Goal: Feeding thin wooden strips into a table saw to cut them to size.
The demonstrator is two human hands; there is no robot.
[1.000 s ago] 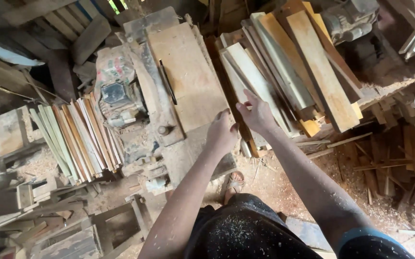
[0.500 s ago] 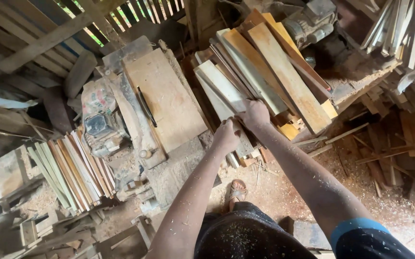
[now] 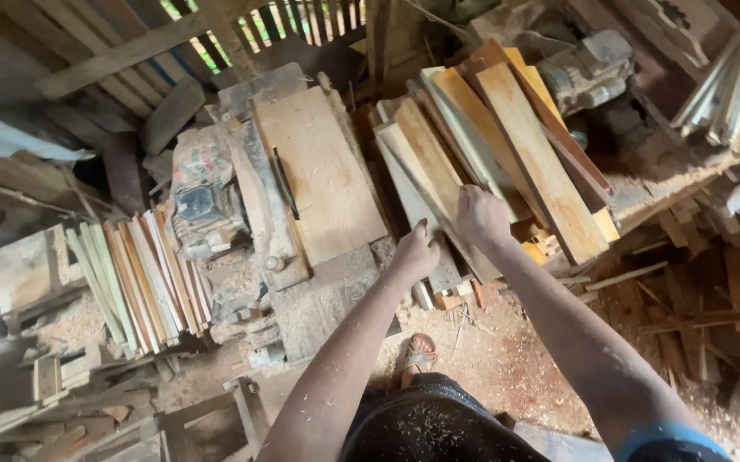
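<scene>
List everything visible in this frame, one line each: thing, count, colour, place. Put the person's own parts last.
Plank stack: several boards, pale and orange-brown, leaning right of centre, under both hands.
Saw table: one, pale brown top with a dark slot, centre.
Motor: one, grimy grey, left of the saw table.
Thin slats: a bundle, white, orange and greenish, lying lower left.
Second machine: one, grey, top right behind the planks.
Offcuts: many, brown, heaped on the right.
Sawdust floor: reddish brown, below the planks.
Sandalled foot: one showing, lower centre.
Left hand: on the near end of a plank.
Right hand: gripping a plank edge.
</scene>
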